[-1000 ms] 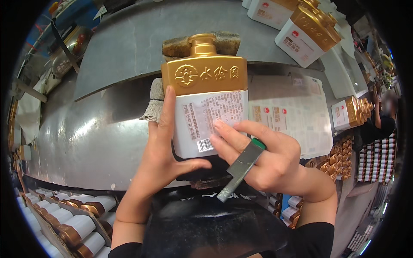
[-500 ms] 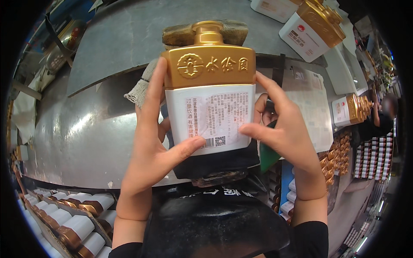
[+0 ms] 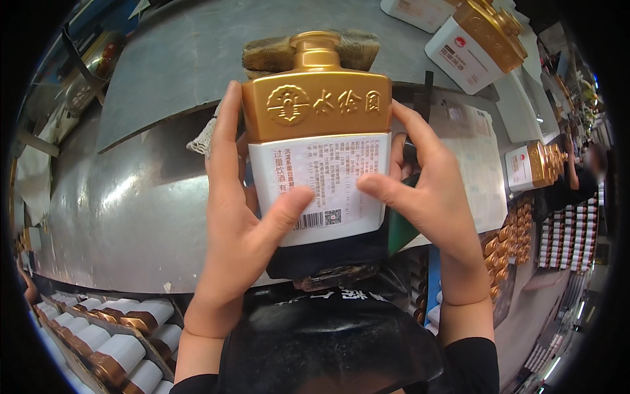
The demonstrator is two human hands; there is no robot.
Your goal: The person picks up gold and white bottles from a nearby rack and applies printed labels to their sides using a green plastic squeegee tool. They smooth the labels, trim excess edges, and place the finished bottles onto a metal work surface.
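Left hand (image 3: 239, 203) and right hand (image 3: 430, 207) grip a gold-and-white bottle (image 3: 320, 134) by its sides, between them, with both thumbs over its label (image 3: 331, 177). That label is already on and looks flat; whether anything is left to do on it cannot be told. Beyond the right hand, more bottles (image 3: 472, 49) are on the bench (image 3: 197, 52).
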